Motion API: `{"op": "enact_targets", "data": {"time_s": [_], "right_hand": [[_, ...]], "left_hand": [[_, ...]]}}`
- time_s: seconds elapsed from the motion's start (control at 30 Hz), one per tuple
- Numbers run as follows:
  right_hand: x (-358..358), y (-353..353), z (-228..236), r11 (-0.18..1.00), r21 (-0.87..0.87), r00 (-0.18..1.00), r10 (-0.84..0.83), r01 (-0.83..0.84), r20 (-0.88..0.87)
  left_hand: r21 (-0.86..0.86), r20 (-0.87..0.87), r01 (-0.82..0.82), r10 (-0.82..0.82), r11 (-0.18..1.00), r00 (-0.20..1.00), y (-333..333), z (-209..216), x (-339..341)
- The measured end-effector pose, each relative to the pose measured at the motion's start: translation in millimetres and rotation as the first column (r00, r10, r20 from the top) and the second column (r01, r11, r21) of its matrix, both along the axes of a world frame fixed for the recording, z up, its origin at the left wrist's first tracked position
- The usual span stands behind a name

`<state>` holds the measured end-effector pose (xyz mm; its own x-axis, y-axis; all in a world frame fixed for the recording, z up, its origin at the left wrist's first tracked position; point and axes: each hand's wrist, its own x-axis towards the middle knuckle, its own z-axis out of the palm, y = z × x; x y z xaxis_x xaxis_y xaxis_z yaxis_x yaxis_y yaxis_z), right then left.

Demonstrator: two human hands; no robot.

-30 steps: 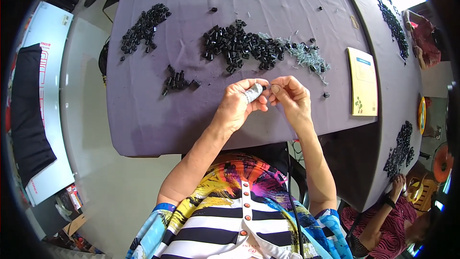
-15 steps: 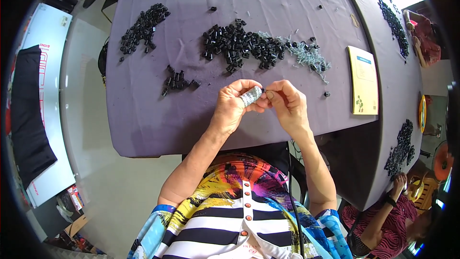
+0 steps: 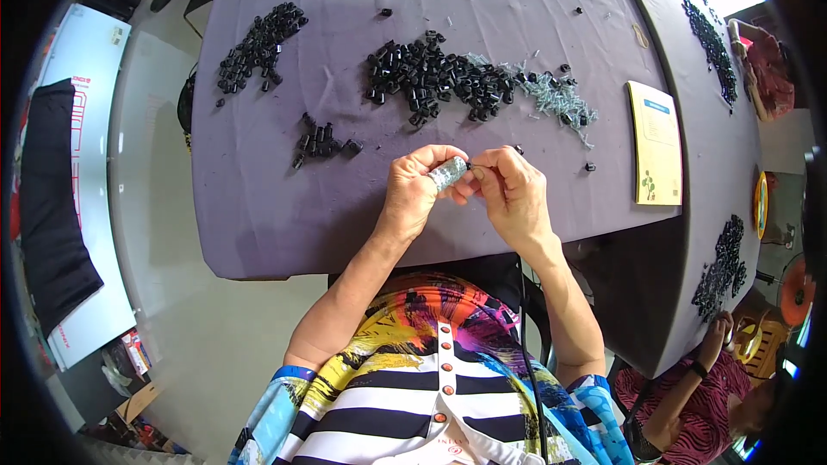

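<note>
Both hands (image 3: 465, 185) pinch a silvery cylinder (image 3: 448, 173) near a yellow booklet (image 3: 656, 142).

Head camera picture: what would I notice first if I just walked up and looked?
Probably the two hands meeting at the near edge of the purple table: the left hand pinches a small silvery cylinder while the right hand touches its end. Next, the piles of small black parts, the biggest one at the table's middle beside a heap of pale silvery bits. A yellow booklet lies off to the right.
</note>
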<state>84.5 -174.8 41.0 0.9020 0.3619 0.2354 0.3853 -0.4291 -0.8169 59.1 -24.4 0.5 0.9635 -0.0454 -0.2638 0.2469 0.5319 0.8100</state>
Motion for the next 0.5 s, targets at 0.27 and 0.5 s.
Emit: {"op": "enact_targets", "data": {"time_s": [0.27, 0.5], "right_hand": [[1.7, 1.7, -8.5, 1.000, -0.023, 0.999, 0.006, -0.005, 0.038], [-0.5, 4.0, -4.2, 0.988, -0.148, 0.990, 0.055, -0.035, 0.133]], "left_hand": [[0.055, 0.012, -0.020, 0.020, 0.998, 1.000, 0.0, 0.1, -1.0], [0.054, -0.013, -0.050, 0.051, 0.997, 0.999, -0.4, 0.3, -0.5]]}}
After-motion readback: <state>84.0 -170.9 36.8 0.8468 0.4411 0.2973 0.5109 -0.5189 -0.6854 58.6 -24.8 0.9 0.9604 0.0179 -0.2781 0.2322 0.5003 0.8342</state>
